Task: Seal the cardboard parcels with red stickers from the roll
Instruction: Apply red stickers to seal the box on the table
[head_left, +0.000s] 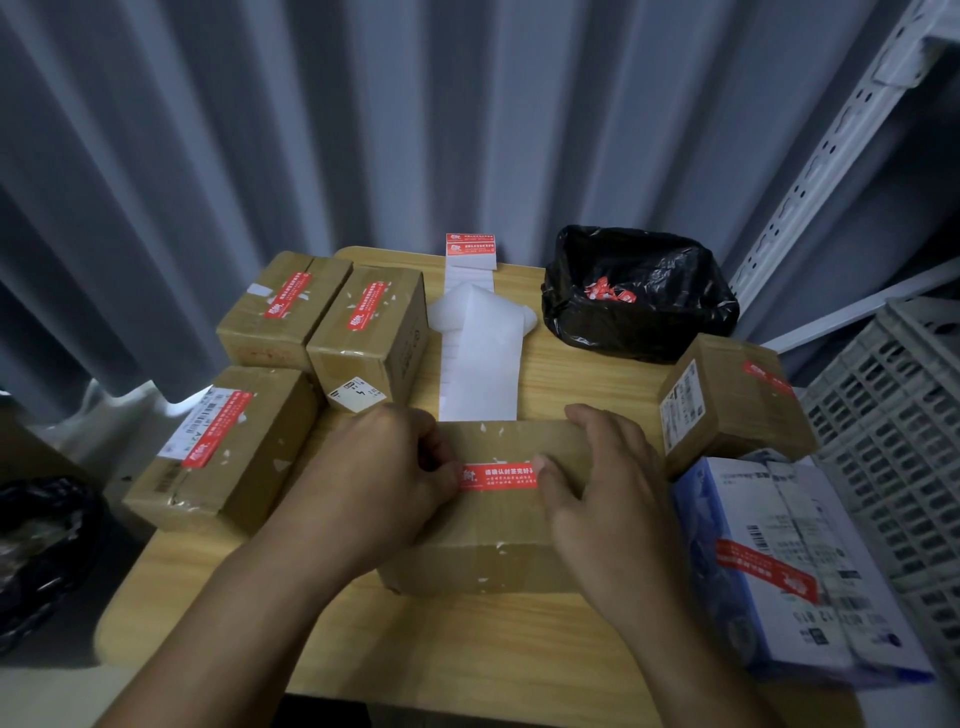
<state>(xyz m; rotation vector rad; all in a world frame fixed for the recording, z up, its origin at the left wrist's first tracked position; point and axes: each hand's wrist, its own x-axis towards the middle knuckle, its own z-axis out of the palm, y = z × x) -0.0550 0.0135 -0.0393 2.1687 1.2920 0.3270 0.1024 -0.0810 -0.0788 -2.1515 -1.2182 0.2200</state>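
Note:
A cardboard parcel (498, 525) lies in front of me on the wooden table (457, 644). A red sticker (497, 477) runs across its taped top. My left hand (384, 478) rests on the parcel's left part with its fingers curled at the sticker's left end. My right hand (602, 488) lies on the right part, thumb pressing the sticker's right end. The sticker roll (470, 250) stands at the table's far edge, and its white backing strip (480, 364) trails toward the parcel.
Three stickered parcels (363, 332) sit at the left, another (732, 400) at the right, and a blue-white box (789, 566) near right. A black-lined bin (639, 296) with red scraps stands behind. A grey crate (904, 447) is at the far right.

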